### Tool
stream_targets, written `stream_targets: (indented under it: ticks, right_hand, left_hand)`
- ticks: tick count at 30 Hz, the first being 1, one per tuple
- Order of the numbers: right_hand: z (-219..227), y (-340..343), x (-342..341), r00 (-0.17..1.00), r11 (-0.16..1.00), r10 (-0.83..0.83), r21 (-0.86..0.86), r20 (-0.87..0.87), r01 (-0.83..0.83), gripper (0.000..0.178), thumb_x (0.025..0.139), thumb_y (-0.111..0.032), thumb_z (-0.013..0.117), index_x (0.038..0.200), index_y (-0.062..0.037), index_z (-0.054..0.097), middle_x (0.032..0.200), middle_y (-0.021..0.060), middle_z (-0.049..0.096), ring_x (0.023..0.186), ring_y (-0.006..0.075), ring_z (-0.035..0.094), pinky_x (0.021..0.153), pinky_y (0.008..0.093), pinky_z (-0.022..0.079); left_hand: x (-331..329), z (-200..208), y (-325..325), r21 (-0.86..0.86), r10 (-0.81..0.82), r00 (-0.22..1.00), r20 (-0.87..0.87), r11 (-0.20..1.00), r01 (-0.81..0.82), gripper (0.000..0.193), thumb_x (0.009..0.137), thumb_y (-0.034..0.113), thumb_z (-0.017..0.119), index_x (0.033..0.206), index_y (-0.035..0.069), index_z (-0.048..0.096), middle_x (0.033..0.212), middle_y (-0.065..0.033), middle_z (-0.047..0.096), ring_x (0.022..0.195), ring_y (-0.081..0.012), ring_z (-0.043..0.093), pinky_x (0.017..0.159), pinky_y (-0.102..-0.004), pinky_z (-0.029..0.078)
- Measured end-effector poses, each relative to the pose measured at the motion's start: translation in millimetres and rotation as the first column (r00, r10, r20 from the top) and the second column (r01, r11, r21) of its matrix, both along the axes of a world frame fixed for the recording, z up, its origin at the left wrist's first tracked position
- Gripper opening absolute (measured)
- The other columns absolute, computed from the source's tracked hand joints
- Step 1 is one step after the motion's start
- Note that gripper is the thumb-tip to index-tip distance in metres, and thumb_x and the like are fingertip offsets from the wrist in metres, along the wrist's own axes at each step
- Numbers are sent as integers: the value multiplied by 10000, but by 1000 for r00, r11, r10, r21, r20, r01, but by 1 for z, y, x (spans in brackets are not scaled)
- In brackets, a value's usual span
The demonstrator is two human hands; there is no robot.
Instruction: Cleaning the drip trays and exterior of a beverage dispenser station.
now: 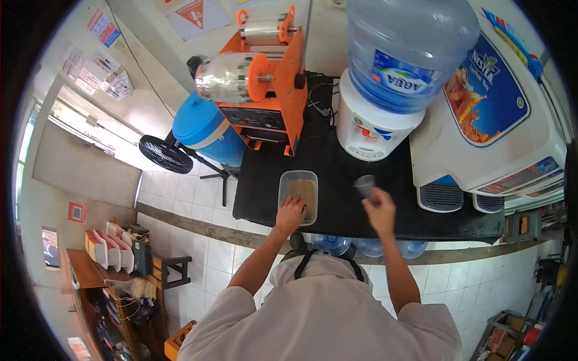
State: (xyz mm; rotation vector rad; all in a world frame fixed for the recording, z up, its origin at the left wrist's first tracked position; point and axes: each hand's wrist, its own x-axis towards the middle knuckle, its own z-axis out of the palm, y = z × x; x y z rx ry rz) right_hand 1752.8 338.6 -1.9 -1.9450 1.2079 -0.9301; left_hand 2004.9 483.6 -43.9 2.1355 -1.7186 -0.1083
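I'm working left hand [291, 212] at 11-o'clock tub [299, 174], finger gap unclear | right hand [380, 212] holding 1-o'clock cup [363, 185] | next probably needing steadiness

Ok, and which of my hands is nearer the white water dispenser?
Your right. The right hand holds a small cup in front of the white water dispenser; the left hand is farther off to its left, at the plastic container.
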Motion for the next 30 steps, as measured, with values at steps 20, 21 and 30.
stream_targets:
  ticks: [20, 21, 30]
  right_hand:
    - [27, -10, 152, 876, 875, 405, 387, -260, -290, 264, 653, -144, 691, 877, -21, 623, 796, 74, 641, 739, 199, 625, 678, 309, 494]
    - [31, -19, 146, 938, 861, 347, 404, -25, -308, 217, 655, -100, 702, 842, -26, 620, 780, 42, 622, 709, 147, 600, 668, 273, 479]
    - [295, -100, 291, 937, 895, 230, -435, 265, -96, 418, 654, -187, 770, 969, -25, 548, 865, 72, 612, 787, 170, 593, 705, 312, 487]
  left_hand:
    - [47, -1, 9, -1, -231, 963, -140, 972, 233, 192, 790, 212, 601, 918, 69, 597, 926, -107, 614, 915, -288, 603, 764, -417, 514]
    - [49, 1, 10, 51, -213, 959, -186, 973, 226, 206, 794, 223, 595, 933, 72, 593, 938, -101, 619, 930, -283, 606, 790, -423, 511]
    - [50, -2, 16, -71, -256, 933, -254, 967, 246, 169, 791, 195, 596, 912, 78, 609, 913, -114, 627, 849, -308, 623, 726, -415, 525]
